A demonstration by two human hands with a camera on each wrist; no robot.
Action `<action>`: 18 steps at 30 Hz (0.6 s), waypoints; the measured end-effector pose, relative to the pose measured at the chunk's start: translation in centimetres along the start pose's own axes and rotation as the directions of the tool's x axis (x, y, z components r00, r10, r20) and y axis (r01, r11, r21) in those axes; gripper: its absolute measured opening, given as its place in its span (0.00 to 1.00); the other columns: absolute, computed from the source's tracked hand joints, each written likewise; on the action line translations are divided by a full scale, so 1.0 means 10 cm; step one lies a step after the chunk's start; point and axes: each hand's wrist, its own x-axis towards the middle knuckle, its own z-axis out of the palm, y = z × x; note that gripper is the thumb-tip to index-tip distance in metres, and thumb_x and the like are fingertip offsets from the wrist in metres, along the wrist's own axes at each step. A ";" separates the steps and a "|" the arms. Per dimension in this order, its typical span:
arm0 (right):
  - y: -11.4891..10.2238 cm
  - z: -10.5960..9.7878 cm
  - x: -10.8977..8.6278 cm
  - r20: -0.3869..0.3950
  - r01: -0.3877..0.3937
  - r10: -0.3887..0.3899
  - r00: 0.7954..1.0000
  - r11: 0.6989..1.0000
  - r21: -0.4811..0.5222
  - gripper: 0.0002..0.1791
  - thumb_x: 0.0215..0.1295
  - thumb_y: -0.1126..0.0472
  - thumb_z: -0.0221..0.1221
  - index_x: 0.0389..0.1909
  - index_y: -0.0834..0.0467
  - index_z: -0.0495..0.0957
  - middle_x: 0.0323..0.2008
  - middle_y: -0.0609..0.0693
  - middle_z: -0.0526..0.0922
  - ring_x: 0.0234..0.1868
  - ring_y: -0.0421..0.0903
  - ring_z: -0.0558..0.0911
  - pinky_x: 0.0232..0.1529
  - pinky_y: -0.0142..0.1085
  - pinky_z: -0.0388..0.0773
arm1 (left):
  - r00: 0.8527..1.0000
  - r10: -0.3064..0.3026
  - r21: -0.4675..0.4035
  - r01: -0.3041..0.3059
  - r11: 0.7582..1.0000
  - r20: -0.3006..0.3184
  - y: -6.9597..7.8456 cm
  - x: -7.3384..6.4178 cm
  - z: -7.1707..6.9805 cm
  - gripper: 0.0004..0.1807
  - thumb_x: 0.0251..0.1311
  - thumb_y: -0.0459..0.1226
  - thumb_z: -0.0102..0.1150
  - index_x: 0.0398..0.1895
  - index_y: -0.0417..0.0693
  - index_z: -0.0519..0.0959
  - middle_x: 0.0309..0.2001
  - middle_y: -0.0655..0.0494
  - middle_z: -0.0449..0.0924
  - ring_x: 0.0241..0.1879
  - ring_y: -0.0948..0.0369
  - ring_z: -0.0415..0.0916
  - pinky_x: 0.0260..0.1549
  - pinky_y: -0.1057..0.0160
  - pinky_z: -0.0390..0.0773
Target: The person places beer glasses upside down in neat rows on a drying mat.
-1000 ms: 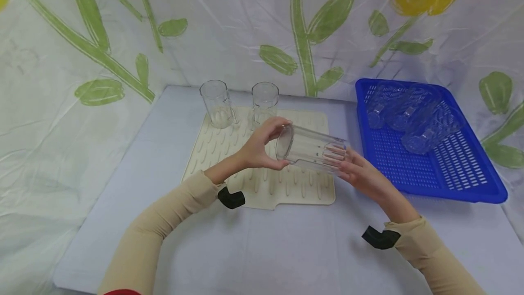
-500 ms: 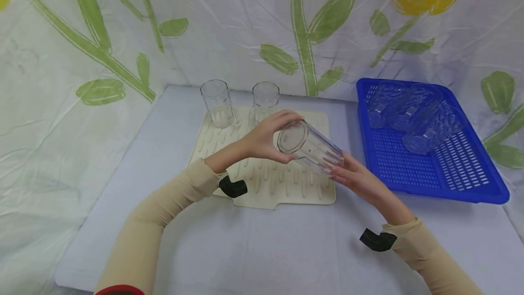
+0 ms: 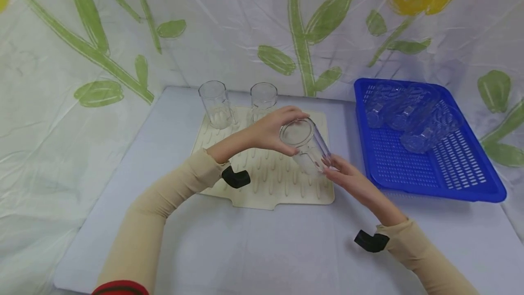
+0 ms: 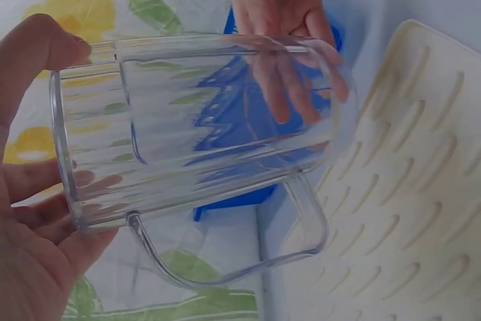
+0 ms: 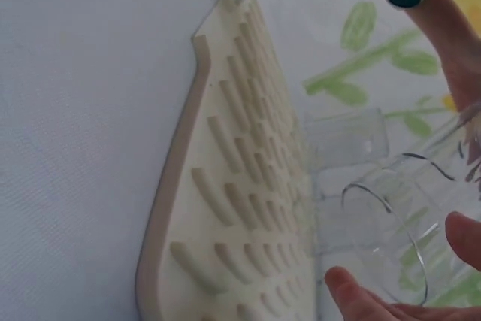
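A clear glass mug [image 3: 313,154] is held tilted above the cream drying mat [image 3: 255,195], its round base toward the head camera and its mouth slanting down to the right. My left hand [image 3: 270,130] grips it round the base end, thumb on one side and fingers on the other. At the mouth end, my right hand [image 3: 350,179] has its fingers extended by the rim; firm contact is hard to tell through the glass. The left wrist view shows the mug's handle [image 4: 225,276] along the lower side. Two more glass mugs, one left [image 3: 214,104] and one right [image 3: 263,97], stand at the mat's back.
To the right sits a blue perforated basket [image 3: 393,183] with several glass mugs [image 3: 425,133] lying inside. A pale cloth [image 3: 286,245] covers the table. Behind it hangs a flower-printed sheet [image 3: 229,35].
The held mug has turned from nearly sideways to a steeper, mouth-down tilt, its base rising toward the camera. My left hand has moved slightly up and right; my right hand has shifted left.
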 end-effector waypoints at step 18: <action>0.04 -0.02 -0.03 0.052 -0.062 0.068 0.996 0.992 -0.107 0.37 0.67 0.55 0.48 0.68 0.65 0.40 0.64 0.64 0.53 0.62 0.59 0.57 0.58 0.58 0.49 | 0.957 -0.167 0.202 0.120 0.972 0.236 0.03 0.24 -0.10 0.41 0.42 0.45 0.65 0.61 0.37 0.64 0.52 0.46 0.64 0.48 0.56 0.64 0.46 0.63 0.66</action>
